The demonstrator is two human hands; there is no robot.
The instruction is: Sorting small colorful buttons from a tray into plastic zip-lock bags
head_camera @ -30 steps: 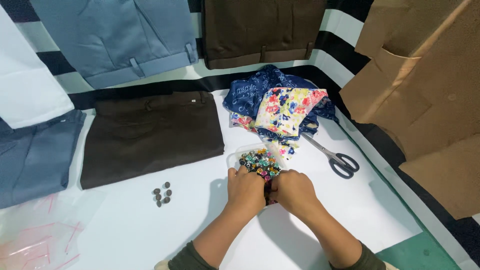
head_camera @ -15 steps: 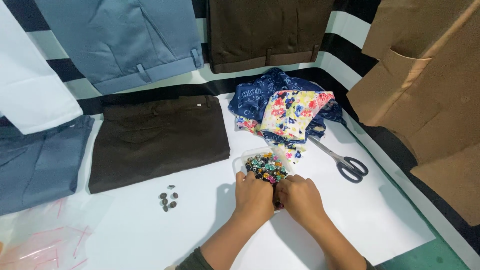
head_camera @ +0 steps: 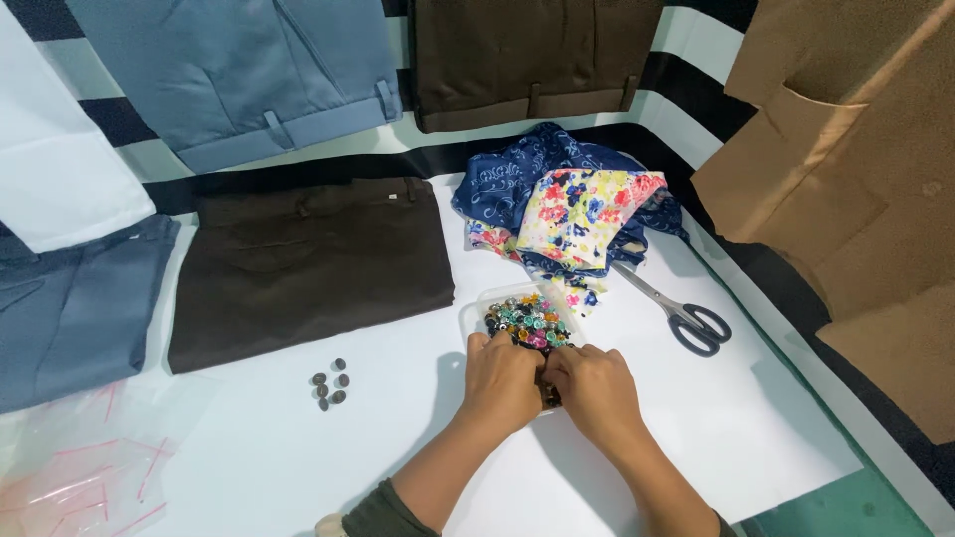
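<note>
My left hand [head_camera: 505,383] and my right hand [head_camera: 592,390] lie close together on the near side of a small clear plastic container [head_camera: 476,310] full of several colourful buttons [head_camera: 527,323]. The fingers of both hands curl over the container's near edge and dig into the buttons. What the fingertips pinch is hidden. A little cluster of dark grey buttons [head_camera: 330,384] sits on the white sheet to the left of my left hand.
Folded dark brown trousers [head_camera: 308,264] lie at the left. Floral and blue fabric scraps [head_camera: 572,209] are heaped behind the container, with scissors [head_camera: 681,310] to their right. Blue trousers [head_camera: 249,70], brown trousers [head_camera: 532,55] and tan fabric [head_camera: 846,169] lie around. A clear bag [head_camera: 70,477] lies lower left.
The hands stay on the near edge of the button container with only small finger movements. The view has shifted slightly.
</note>
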